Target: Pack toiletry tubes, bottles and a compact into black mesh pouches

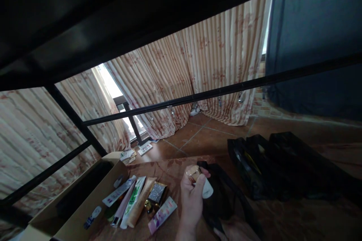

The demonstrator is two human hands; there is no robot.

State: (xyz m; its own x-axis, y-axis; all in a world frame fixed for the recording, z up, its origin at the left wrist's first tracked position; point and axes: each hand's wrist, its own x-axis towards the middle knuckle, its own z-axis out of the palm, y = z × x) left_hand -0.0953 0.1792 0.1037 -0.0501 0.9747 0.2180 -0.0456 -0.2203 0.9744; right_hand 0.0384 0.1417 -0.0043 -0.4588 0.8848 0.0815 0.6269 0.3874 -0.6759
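My left hand [190, 199] is closed around a small bottle [207, 190] with a white body and a shiny gold-coloured cap. It is tilted, thumb across it. Just right of it lies a black fabric bag [217, 192], looking limp. My right hand [236, 229] is at the bottom edge, dim and partly cut off, with its fingers at the bag's lower edge; its grip is hard to make out. Left of my left hand lie several tubes, among them a green-and-white tube [134, 199], a tan tube [143, 201] and a pink-and-white tube [162, 214], beside a glittery square case [157, 192].
An open cardboard box [82, 192] with something dark inside stands at the left. A larger black bag [271, 165] with compartments sits at the right. Black metal rails [181, 102] cross ahead, beneath a dark overhead surface. Beyond hang patterned curtains [169, 83] above a tiled floor [203, 135].
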